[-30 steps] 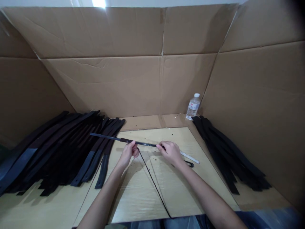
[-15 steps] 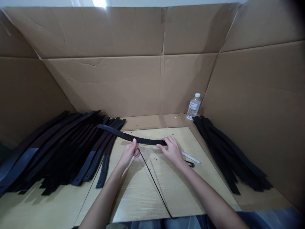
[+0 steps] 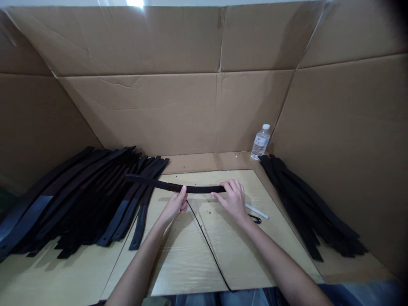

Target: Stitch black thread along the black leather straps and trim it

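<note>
A long, slightly curved black strap (image 3: 204,189) is stretched between my hands above the board. My left hand (image 3: 177,204) pinches it near its middle, thumb on top. My right hand (image 3: 233,196) grips its right end, which the fingers hide. The strap's left part reaches out over the pile on the left. From beneath my left hand a thin black cord (image 3: 206,241) runs down to the board's front edge. Just beyond my right wrist lie a white pen-like stick (image 3: 257,211) and a black looped tool (image 3: 255,219), partly covered by the wrist.
A large pile of black strips (image 3: 79,199) covers the left side. Fewer black strips (image 3: 306,204) lie along the right wall. A water bottle (image 3: 260,142) stands in the back right corner. Cardboard walls (image 3: 159,114) enclose the pale board (image 3: 223,255).
The strap has turned in my hands: its left end sits a little lower and its broad face no longer shows. Both hands keep nearly the same places.
</note>
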Demonstrator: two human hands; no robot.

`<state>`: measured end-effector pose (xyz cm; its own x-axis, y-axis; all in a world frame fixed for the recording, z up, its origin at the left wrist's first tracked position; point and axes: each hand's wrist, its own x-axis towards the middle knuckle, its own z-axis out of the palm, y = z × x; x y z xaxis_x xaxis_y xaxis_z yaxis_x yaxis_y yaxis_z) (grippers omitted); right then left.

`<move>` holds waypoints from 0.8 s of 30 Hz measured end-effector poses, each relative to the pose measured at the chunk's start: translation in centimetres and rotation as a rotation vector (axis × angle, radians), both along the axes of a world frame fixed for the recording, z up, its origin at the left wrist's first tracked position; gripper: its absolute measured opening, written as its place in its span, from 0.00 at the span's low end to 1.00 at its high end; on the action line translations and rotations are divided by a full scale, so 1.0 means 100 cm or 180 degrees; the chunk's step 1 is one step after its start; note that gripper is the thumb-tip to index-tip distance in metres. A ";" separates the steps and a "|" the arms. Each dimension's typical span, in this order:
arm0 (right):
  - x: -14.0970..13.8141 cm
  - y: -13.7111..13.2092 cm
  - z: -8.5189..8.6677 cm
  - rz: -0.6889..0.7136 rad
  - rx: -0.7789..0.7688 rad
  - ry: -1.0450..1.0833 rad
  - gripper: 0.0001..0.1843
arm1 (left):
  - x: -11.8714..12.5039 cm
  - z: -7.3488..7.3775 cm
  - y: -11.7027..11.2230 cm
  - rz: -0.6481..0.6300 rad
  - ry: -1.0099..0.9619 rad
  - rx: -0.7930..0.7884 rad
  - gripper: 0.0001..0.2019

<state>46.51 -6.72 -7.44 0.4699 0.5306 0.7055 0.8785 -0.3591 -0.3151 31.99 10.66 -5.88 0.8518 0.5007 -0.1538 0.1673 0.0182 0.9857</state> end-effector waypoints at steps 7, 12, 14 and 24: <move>-0.003 0.000 0.001 -0.0034 -0.0257 -0.0192 0.18 | 0.003 -0.010 0.004 0.0050 -0.0013 -0.0096 0.28; -0.006 0.001 -0.001 0.0044 -0.0441 -0.0138 0.14 | 0.003 -0.014 0.007 -0.0101 -0.0103 -0.0130 0.28; -0.007 0.000 -0.002 0.0040 -0.0508 -0.0081 0.09 | 0.003 -0.016 0.007 -0.0156 -0.0142 -0.0163 0.27; -0.008 0.001 0.007 0.0348 -0.0469 0.0098 0.06 | -0.001 -0.004 0.002 -0.0147 -0.0225 -0.0024 0.27</move>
<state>45.75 -6.58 -6.76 0.4238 0.6763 0.6026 0.9057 -0.3061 -0.2933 31.91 10.91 -6.32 0.8829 0.4596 -0.0961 0.0981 0.0194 0.9950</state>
